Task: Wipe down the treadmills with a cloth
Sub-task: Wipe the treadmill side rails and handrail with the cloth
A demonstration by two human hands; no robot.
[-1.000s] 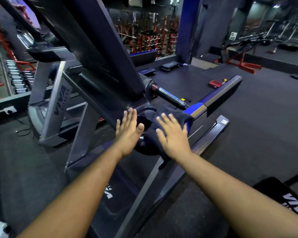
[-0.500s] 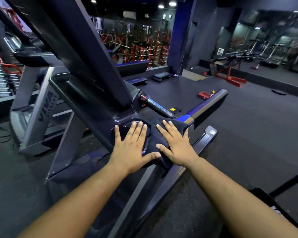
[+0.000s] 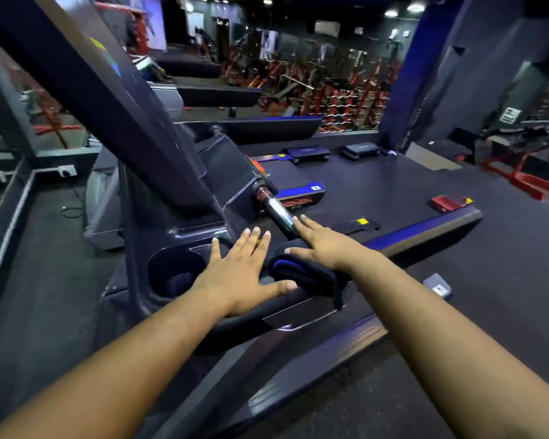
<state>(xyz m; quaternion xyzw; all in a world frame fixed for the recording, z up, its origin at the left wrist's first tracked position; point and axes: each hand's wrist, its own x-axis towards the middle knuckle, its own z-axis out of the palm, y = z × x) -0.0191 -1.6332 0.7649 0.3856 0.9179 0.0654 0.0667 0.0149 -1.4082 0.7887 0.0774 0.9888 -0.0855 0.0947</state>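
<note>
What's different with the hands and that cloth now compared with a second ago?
The right hand has slid forward off most of the cloth; its fingertips now reach the chrome bar, and the cloth lies bunched under its wrist. The left hand moved from the upright down onto the treadmill console, thumb touching the cloth. Both hands stayed flat and open, gripping nothing.

Single head-worn view, wide-angle, edges bowed. Looks forward and down from above treadmill console (image 3: 184, 236), close range. Both forearms enter from bottom edge and reach toward console; left hand (image 3: 238, 274) and right hand (image 3: 325, 245) near frame centre. Console upright (image 3: 108, 99) rises to upper left. Beyond console, gym floor (image 3: 457, 264) and weight racks (image 3: 339, 90), far off.
</note>
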